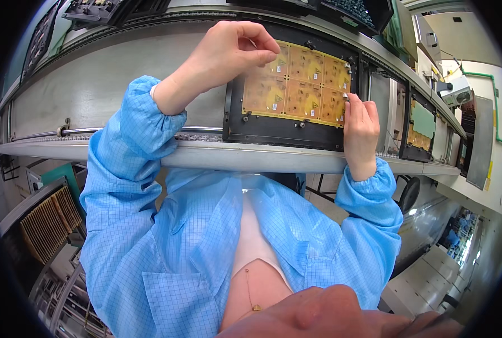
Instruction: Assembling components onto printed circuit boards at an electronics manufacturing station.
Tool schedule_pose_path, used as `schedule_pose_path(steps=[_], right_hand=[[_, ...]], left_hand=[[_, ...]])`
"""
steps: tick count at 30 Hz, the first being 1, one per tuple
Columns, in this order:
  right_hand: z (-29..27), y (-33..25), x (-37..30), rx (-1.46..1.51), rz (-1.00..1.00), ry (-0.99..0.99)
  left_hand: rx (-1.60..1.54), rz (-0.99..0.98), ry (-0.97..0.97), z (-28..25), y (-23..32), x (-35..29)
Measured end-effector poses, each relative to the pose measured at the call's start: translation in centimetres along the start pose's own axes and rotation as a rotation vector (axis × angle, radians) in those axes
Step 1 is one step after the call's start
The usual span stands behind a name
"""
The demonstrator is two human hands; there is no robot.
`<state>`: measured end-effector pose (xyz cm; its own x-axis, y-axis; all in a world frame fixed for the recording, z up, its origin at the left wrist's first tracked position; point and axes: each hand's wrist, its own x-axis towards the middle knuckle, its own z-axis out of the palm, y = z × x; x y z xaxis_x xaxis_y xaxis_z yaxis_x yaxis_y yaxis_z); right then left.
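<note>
Metal rails of a conveyor line (194, 145) curve across my wide view, with a dark bin (369, 17) of small parts beyond the far rail. From where I watch, the left hand (231, 53) is raised over the left part of the circuit board panel (304, 84), wrist bent, palm turned inward, thumb and forefinger drawn into a narrow pinch; I cannot tell whether anything tiny sits between them. Lower and to the right, the right hand (362, 127) points away from the body, its fingers close together, their tips at a small white part (345, 96) by the panel's right edge. I cannot tell whether they grip it or only touch it.

The amber panel lies flat in a black carrier frame (279, 134), below the left fingertips and just left of the right hand. Its sections bear white labels (314, 105) and dark triangular symbols; the print is too small for me to read.
</note>
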<state>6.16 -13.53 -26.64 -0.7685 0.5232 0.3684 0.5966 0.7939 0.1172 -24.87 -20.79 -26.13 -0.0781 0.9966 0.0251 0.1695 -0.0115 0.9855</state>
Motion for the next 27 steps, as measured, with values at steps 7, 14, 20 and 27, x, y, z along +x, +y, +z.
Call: schedule_pose_path(steps=[7, 14, 20, 27], right_hand=[[-1.8, -1.2, -0.1, -0.075, -0.032, -0.030], [-8.6, 5.4, 2.9, 0.224, 0.193, 0.115], [-11.9, 16.3, 12.9, 0.197, -0.137, 0.200], [-9.5, 21.1, 18.0, -0.047, 0.074, -0.271]], left_hand=[[0.017, 0.037, 0.002, -0.3, 0.7, -0.9], [-0.056, -0.152, -0.103, 2.6, 6.6, -1.6], [-0.155, -0.282, -0.214, 9.6, 16.6, -1.6], [-0.155, -0.219, -0.191, 12.8, 20.6, -0.7]])
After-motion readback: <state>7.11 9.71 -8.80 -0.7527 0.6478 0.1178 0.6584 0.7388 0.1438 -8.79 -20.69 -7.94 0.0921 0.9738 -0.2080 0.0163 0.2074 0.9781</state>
